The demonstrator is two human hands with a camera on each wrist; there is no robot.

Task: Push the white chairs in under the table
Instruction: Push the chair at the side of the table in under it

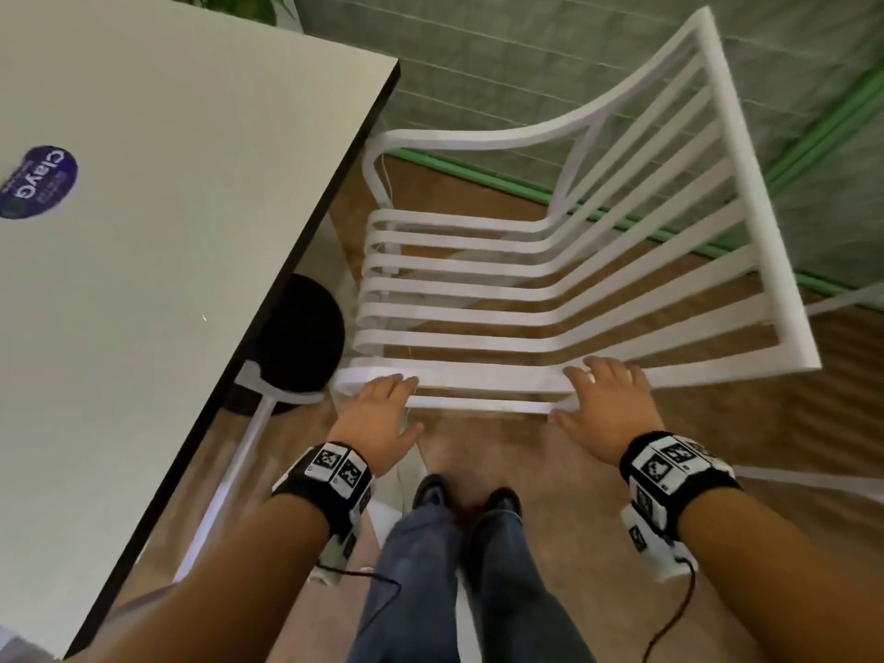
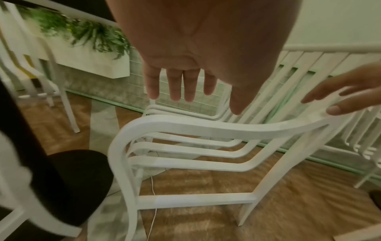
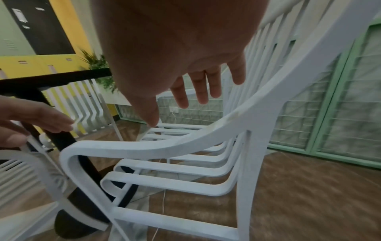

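Note:
A white slatted chair point(image 1: 478, 289) with armrests stands right of the table point(image 1: 167, 208), seat front by the table's dark edge, backrest to the right. Both my hands are spread flat over its near armrest point(image 1: 478, 378). My left hand point(image 1: 382, 399) is at the armrest's front end, fingers straight; the left wrist view shows this hand point(image 2: 181, 84) just above the rail point(image 2: 206, 128). My right hand point(image 1: 598, 394) is at the rear end near the backrest, fingers straight point(image 3: 202, 88) above the rail point(image 3: 164, 145). I cannot tell whether either palm touches the rail.
The table's black round base point(image 1: 301, 337) sits under its edge beside the chair's front. Part of a second white chair point(image 1: 248, 437) lies under the table at my left. A green-framed mesh wall point(image 1: 526, 64) runs behind the chair. My feet point(image 1: 459, 500) stand just behind the armrest.

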